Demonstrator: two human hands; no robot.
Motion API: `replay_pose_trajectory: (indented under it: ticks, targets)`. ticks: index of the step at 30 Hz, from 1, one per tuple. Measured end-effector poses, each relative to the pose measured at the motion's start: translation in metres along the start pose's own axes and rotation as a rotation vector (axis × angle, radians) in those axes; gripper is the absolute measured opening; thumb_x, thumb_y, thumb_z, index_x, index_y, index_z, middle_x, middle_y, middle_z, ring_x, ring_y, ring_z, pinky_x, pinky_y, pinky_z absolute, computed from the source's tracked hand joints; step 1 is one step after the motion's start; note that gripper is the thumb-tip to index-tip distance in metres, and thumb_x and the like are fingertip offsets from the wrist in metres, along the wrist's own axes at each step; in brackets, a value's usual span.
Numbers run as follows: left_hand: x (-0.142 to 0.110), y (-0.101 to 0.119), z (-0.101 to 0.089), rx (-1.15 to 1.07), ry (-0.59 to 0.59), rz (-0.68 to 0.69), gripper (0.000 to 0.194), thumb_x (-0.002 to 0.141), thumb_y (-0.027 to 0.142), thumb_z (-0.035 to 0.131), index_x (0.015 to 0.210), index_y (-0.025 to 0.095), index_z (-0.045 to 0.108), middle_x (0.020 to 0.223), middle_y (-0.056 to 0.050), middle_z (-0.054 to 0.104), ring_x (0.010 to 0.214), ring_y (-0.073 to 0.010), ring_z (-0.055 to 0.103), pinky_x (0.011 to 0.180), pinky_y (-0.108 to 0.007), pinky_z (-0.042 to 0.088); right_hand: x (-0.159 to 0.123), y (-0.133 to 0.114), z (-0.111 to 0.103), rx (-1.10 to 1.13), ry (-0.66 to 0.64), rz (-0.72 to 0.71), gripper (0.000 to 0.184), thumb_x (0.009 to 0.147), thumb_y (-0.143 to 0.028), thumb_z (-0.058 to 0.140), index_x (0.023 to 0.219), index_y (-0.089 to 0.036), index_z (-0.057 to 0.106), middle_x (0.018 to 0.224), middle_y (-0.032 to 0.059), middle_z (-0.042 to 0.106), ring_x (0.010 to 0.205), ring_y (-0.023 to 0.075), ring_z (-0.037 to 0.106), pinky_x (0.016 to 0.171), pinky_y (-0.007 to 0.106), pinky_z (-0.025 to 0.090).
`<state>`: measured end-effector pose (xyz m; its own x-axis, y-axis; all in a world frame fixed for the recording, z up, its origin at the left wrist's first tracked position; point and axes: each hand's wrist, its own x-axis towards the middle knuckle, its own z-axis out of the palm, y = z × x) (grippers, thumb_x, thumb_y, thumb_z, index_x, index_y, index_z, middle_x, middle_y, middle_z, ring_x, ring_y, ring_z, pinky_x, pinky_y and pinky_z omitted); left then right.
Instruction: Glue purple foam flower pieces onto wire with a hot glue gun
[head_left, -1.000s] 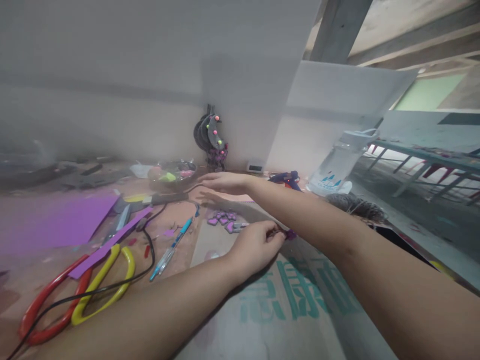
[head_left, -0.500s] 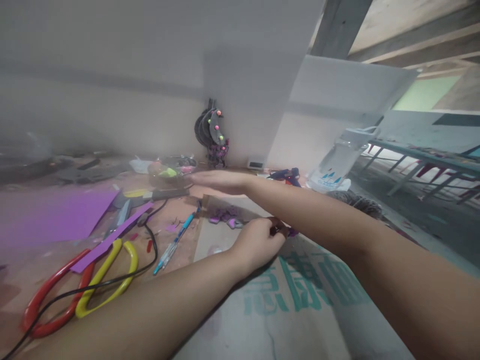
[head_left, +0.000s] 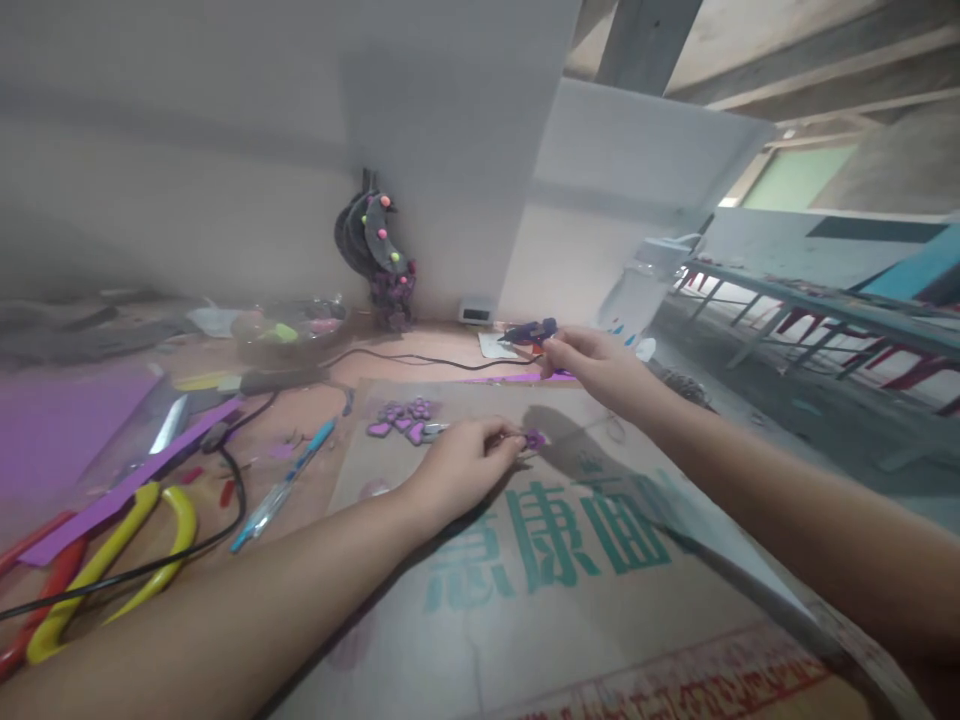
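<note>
My left hand (head_left: 466, 462) is closed in a pinch on a small purple flower piece (head_left: 535, 440), just above the printed sheet (head_left: 540, 620). Farther back on the right, my right hand (head_left: 604, 365) has its fingers closed round the handle of a dark blue glue gun (head_left: 527, 333), partly hiding it. The gun's nozzle points left, over a small white card (head_left: 496, 346). Behind my left hand lie several purple pieces with grey edges (head_left: 401, 418), flowers and hearts among them.
On the left are red and yellow scissors handles (head_left: 97, 570), a blue pen (head_left: 285, 485), purple sheet material (head_left: 67, 425) and a black cord (head_left: 232, 470). A grey crescent ornament (head_left: 375, 245) stands at the wall. A clear plastic jug (head_left: 637, 285) stands behind my right arm.
My right hand has moved from the plastic dish at the back left to the glue gun and closed on it. My left hand keeps its pinch; the view has turned right.
</note>
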<state>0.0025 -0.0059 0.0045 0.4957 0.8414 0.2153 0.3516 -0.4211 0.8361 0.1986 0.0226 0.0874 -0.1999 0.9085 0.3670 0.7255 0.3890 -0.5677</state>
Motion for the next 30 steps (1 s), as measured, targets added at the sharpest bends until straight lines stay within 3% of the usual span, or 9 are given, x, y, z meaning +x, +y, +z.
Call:
replay_pose_trajectory:
  ticks: [3, 7, 14, 19, 25, 30]
  targets:
    - [0.0, 0.002, 0.0, -0.008, 0.006, -0.011, 0.029, 0.089, 0.038, 0.047, 0.089, 0.02, 0.07, 0.086, -0.002, 0.073, 0.08, -0.0201, 0.064, 0.072, -0.028, 0.044, 0.002, 0.035, -0.006, 0.052, 0.111, 0.096, 0.025, 0.082, -0.043, 0.06, 0.079, -0.019, 0.055, 0.076, 0.0009, 0.064, 0.074, 0.0161, 0.059, 0.072, 0.029, 0.044]
    - [-0.001, 0.003, 0.0, -0.005, 0.005, -0.02, 0.031, 0.09, 0.038, 0.047, 0.091, 0.019, 0.071, 0.089, -0.002, 0.073, 0.084, -0.0202, 0.064, 0.074, -0.028, 0.043, 0.018, 0.073, -0.004, 0.02, 0.152, 0.279, 0.025, 0.078, -0.034, 0.064, 0.095, -0.018, 0.057, 0.09, 0.0036, 0.065, 0.078, 0.0164, 0.061, 0.071, 0.028, 0.047]
    - [-0.001, 0.004, -0.002, -0.008, -0.019, -0.017, 0.03, 0.091, 0.037, 0.047, 0.093, 0.02, 0.071, 0.089, -0.001, 0.073, 0.083, -0.0191, 0.063, 0.074, -0.027, 0.043, 0.05, 0.108, 0.014, 0.0, 0.159, 0.347, 0.034, 0.073, -0.028, 0.07, 0.103, -0.015, 0.062, 0.098, 0.0099, 0.069, 0.082, 0.0204, 0.065, 0.075, 0.032, 0.051]
    - [-0.001, 0.001, -0.002, 0.03, -0.029, -0.011, 0.03, 0.091, 0.04, 0.046, 0.088, 0.02, 0.069, 0.083, -0.001, 0.071, 0.079, -0.019, 0.062, 0.07, -0.027, 0.041, 0.067, 0.112, 0.035, 0.01, 0.143, 0.305, 0.037, 0.068, -0.026, 0.077, 0.102, -0.016, 0.065, 0.095, 0.0083, 0.072, 0.09, 0.0226, 0.066, 0.083, 0.032, 0.051]
    - [-0.003, 0.002, -0.001, 0.042, -0.025, 0.0, 0.03, 0.091, 0.039, 0.045, 0.086, 0.021, 0.069, 0.077, 0.0, 0.068, 0.072, -0.0175, 0.059, 0.063, -0.026, 0.038, 0.079, 0.104, 0.052, 0.015, 0.152, 0.301, 0.031, 0.073, -0.018, 0.069, 0.103, -0.014, 0.066, 0.089, 0.0084, 0.074, 0.085, 0.0231, 0.068, 0.076, 0.03, 0.053]
    - [-0.003, 0.003, -0.001, 0.041, -0.022, 0.009, 0.029, 0.09, 0.036, 0.047, 0.088, 0.02, 0.07, 0.08, -0.001, 0.07, 0.073, -0.0177, 0.061, 0.064, -0.025, 0.039, 0.081, 0.091, 0.055, 0.049, 0.131, 0.279, 0.028, 0.076, -0.024, 0.067, 0.102, -0.014, 0.067, 0.083, 0.0099, 0.074, 0.076, 0.0219, 0.069, 0.071, 0.032, 0.055]
